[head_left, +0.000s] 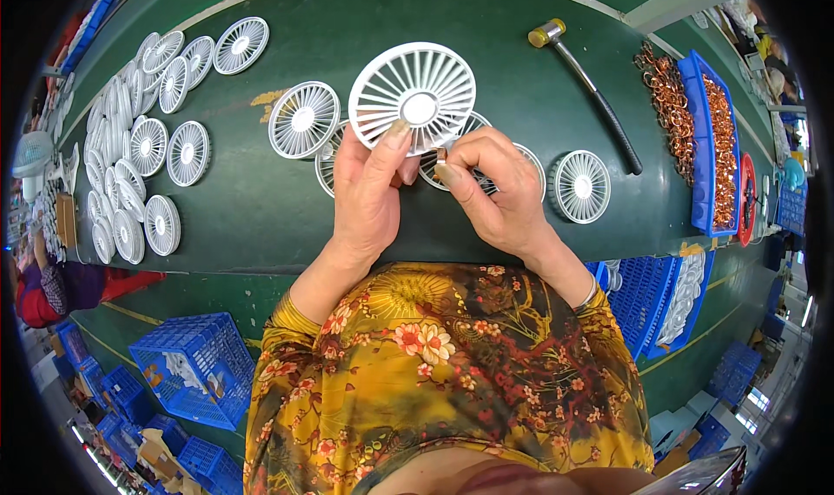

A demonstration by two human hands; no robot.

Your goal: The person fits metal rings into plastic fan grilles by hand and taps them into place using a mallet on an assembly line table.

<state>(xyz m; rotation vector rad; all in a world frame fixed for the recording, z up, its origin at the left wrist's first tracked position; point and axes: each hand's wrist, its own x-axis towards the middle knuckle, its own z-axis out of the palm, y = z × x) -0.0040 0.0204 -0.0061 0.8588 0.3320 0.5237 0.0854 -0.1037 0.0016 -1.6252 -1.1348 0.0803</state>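
In blue tray, copper-coloured pieces

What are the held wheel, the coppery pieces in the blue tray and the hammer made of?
Wheel: probably moulded plastic; even, pale satin spokes.
Pieces: likely metal, shiny orange-brown glints; solid copper or plating unclear.
Hammer: silvery shaft, likely metal; black grip, maybe rubber; yellow head, perhaps plastic.

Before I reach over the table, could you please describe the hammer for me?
On the green table, look to the right side, towards the blue tray of copper-coloured pieces. The hammer lies slanted left of that tray, yellow head far, black grip nearer. Unlike the round white wheels nearby, it is long and thin.
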